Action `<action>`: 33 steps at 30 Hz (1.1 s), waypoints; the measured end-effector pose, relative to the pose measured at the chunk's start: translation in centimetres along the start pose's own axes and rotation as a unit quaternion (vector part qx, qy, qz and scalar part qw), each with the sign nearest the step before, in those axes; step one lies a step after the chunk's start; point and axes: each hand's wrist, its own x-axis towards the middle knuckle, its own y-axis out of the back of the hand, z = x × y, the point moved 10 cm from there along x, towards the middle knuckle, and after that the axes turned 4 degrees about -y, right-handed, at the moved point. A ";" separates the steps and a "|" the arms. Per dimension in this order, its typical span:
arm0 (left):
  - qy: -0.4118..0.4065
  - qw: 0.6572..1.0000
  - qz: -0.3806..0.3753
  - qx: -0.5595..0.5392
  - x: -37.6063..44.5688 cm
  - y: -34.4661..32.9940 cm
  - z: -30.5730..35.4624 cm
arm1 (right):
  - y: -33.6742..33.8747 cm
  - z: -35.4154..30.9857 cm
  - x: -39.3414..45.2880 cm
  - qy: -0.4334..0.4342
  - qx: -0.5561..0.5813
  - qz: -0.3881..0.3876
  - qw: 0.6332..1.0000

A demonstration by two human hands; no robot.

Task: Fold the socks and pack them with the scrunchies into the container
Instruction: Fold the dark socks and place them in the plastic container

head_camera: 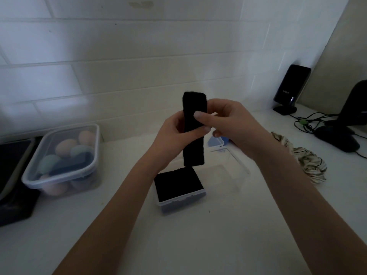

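Two hands hold one black sock (194, 128) upright above the tabletop (198, 239), its long flat strip hanging down toward the clear container (228, 167) just below. The left hand (170, 133) closes around the sock's left edge at mid-height, while the right hand (224, 122) pinches it from the right, thumb across the front; both are shut on the fabric. Held taut and vertical like this, the strip is probably being straightened so it can be doubled over into a neat fold.

At the container's near-left end a second black sock (177, 184) already lies as a squarish packet, leaving the rest of the box free. A striped scrunchie (305, 163) waits on the tabletop to the right, well apart from the hands, not yet packed. A blue piece (216, 140) shows just past the container; what it is cannot be told.

Far left stands another lidded box (59, 159) of pastel rounded items. At far right are a black speaker (291, 86), cables and a mouse (337, 137). The tabletop is white, the wall (119, 56) pale tile, the room dim.
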 end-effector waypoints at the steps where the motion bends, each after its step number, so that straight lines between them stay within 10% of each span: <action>1: 0.006 1.000 -0.003 0.002 -0.1 -0.1 -0.1 | -0.3 0.0 0.0 0.005 -0.003 0.001 1.000; 24: 0.090 0.980 -0.176 0.022 -1.6 -3.2 -1.3 | 2.6 0.0 -0.2 0.035 0.158 0.118 0.980; 33: 0.067 0.993 -0.099 -0.001 -0.6 -1.2 -0.9 | -0.3 1.8 0.4 -0.025 0.044 -0.042 0.998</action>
